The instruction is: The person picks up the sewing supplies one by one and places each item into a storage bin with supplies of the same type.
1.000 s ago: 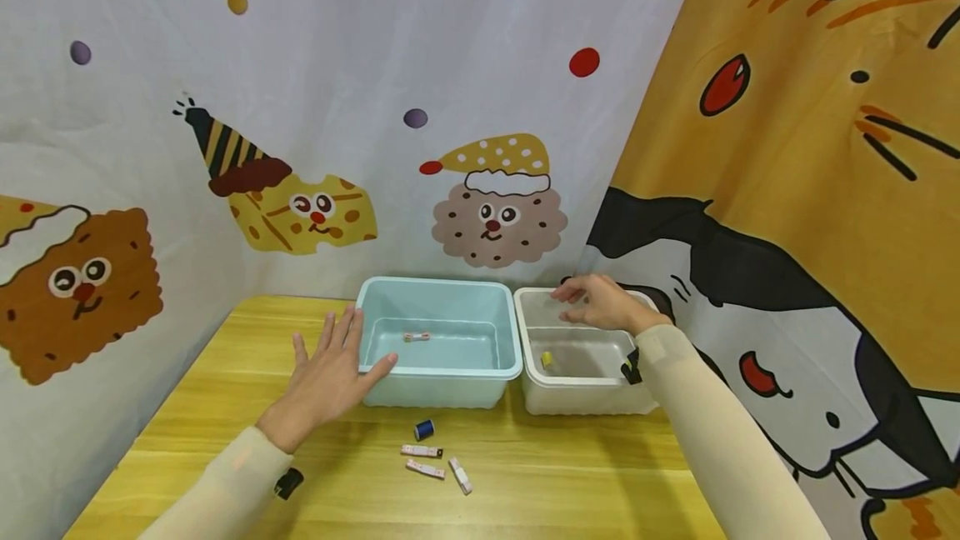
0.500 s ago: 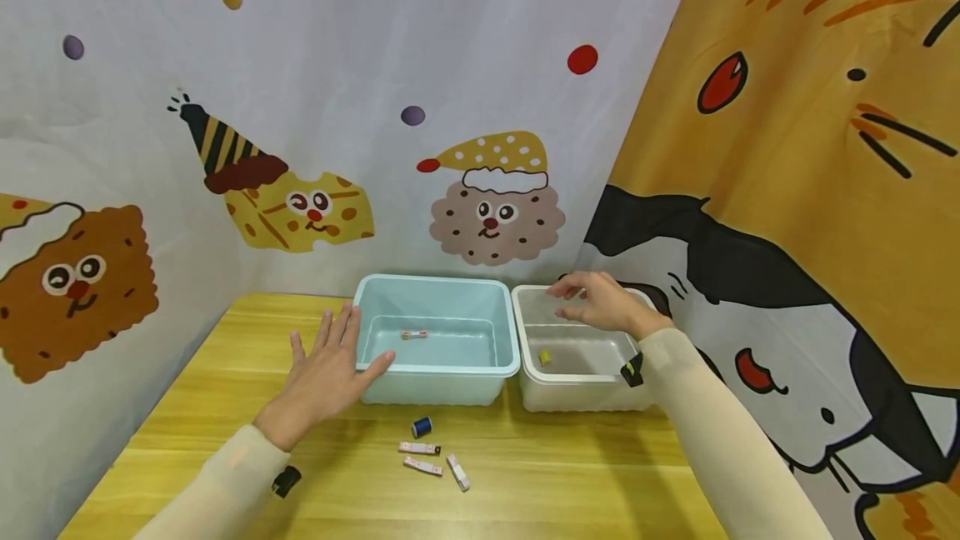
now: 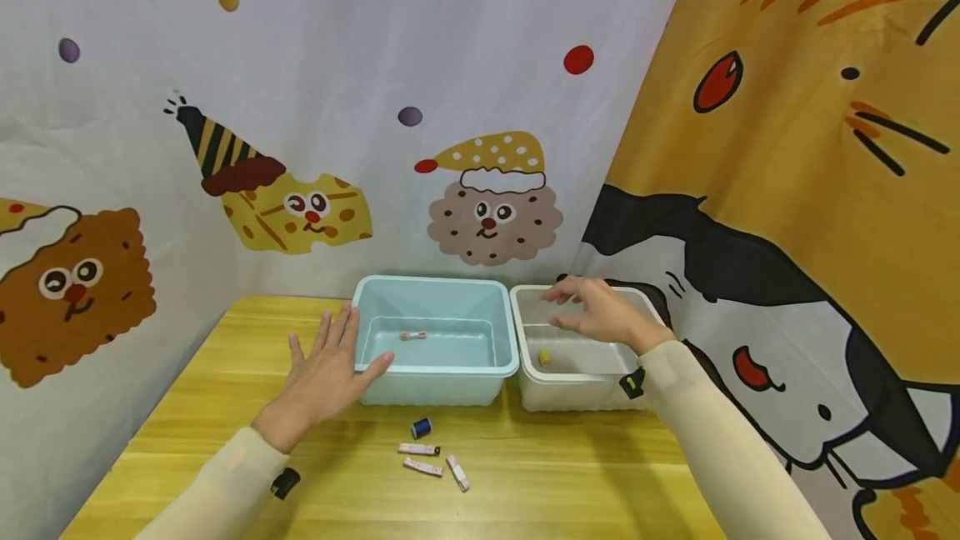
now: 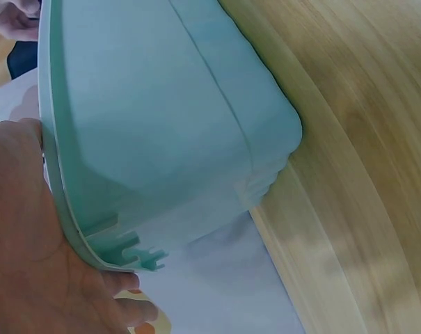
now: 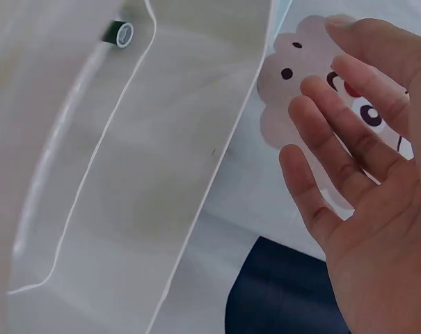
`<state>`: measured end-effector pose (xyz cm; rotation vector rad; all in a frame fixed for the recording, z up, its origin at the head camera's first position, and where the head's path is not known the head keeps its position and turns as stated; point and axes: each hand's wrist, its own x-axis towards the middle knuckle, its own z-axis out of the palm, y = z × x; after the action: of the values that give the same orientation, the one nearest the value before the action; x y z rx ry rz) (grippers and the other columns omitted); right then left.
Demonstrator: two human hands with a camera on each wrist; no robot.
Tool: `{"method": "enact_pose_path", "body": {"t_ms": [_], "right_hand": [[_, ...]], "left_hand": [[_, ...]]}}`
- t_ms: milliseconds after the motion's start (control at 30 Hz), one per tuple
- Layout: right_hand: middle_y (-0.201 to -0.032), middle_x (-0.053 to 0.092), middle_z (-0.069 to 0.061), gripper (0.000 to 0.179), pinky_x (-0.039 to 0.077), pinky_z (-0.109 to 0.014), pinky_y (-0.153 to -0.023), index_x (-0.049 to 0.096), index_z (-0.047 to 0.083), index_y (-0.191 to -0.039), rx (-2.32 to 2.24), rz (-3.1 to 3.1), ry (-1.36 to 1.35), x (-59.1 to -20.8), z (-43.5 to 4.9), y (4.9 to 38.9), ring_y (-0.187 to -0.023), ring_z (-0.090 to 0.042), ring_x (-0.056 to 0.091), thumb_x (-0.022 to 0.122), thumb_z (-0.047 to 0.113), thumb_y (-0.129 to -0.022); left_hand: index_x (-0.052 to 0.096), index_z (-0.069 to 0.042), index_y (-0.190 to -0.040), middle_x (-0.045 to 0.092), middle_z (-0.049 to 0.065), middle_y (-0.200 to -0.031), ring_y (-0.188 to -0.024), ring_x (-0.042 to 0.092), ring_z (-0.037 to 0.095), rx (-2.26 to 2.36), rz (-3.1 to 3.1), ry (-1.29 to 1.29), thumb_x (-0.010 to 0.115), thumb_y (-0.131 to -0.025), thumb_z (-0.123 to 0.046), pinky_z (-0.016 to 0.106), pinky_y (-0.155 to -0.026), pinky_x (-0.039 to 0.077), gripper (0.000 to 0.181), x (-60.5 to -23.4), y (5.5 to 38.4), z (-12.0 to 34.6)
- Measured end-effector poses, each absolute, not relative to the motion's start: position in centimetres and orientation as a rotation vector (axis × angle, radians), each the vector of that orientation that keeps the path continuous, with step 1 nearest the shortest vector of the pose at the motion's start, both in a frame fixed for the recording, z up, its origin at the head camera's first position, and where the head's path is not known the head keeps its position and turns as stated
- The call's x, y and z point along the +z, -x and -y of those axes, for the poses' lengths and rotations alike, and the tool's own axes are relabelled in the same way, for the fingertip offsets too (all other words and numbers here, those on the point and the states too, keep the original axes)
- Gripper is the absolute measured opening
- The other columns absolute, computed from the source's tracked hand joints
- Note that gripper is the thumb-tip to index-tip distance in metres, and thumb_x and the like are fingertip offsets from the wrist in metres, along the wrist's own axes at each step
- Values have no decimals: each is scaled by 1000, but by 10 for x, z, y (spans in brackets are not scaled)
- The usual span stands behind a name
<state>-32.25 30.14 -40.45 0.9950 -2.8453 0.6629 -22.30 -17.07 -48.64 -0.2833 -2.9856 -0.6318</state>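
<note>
My left hand (image 3: 326, 382), fingers spread and straight, lies at the left rim of the light blue plastic bin (image 3: 438, 371). In the left wrist view its palm is right against the bin rim (image 4: 50, 139). My right hand (image 3: 596, 311) hovers over the white plastic bin (image 3: 585, 394) with loosely bent fingers and nothing between them; the right wrist view shows the bare palm. A small spool (image 3: 544, 357) lies in the white bin, yellowish in the head view, dark green (image 5: 118, 33) in the right wrist view. One slim pinkish-white piece (image 3: 413, 335) lies in the blue bin.
On the wooden table (image 3: 337, 498), in front of the blue bin, lie a blue thread spool (image 3: 422, 428) and three slim white-and-pink pieces (image 3: 423, 467). The two bins stand side by side against a printed cloth (image 3: 315, 107) backdrop.
The head view has shifted slightly. My right hand stays over the white bin with its fingers a little more bent; the left hand keeps its place at the blue bin.
</note>
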Motion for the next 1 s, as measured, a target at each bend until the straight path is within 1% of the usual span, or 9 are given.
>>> {"method": "enact_pose_path", "body": {"t_ms": [67,200,333,500,567,667,800,1000], "right_hand": [[-133,85,-3,38,65,-60,-111,84,13,-139,638,2822,-1016,-404,-299,318,-123,-29,79,92,17,-102],[-132,84,0,40,66,-55,-107,83,15,-140,614,2785,-1045,-406,-296,310,-121,-27,80,93,19,-101],[-135,83,0,41,66,-56,-105,82,16,-142,630,2777,-1060,-409,-292,300,-122,-27,79,93,19,-102],[-139,83,-4,42,66,-60,-104,82,17,-142,646,2741,-1119,-412,-288,292,-123,-34,80,93,17,-101],[-138,83,-4,43,66,-59,-104,82,17,-141,638,2720,-1146,-414,-287,290,-123,-34,81,94,17,-100],[-137,83,-1,44,67,-52,-103,83,18,-141,606,2690,-1179,-417,-285,286,-121,-27,81,95,20,-99],[-134,83,3,45,67,-46,-104,83,19,-142,595,2657,-1212,-420,-281,279,-121,-18,79,96,22,-99],[-135,82,4,46,67,-47,-107,82,15,-142,617,2616,-1270,-424,-275,267,-123,-16,79,96,21,-99]], "left_hand": [[15,2,-185,8,24,-197,-181,7,58,-631,2986,282,49,-115,-77,101,-128,0,112,-487,223,171],[15,2,-186,9,23,-197,-181,8,58,-621,2988,283,46,-114,-82,101,-128,-1,115,-487,224,171],[15,2,-186,10,23,-197,-181,8,58,-614,2987,284,44,-113,-84,101,-128,-1,116,-486,224,171],[16,2,-186,10,23,-197,-181,8,58,-589,2995,277,44,-114,-83,100,-128,-1,115,-486,223,170],[16,2,-185,10,23,-196,-181,8,58,-587,2997,276,44,-114,-84,100,-128,-2,115,-485,223,170],[17,3,-185,10,24,-196,-181,8,58,-586,2996,274,45,-113,-83,100,-129,-3,115,-485,224,171],[18,3,-185,11,24,-196,-181,8,58,-590,2995,272,46,-113,-83,99,-129,-4,115,-485,224,171],[18,2,-185,12,24,-196,-181,8,58,-595,3005,276,46,-113,-84,99,-129,-5,116,-483,223,170]]}}
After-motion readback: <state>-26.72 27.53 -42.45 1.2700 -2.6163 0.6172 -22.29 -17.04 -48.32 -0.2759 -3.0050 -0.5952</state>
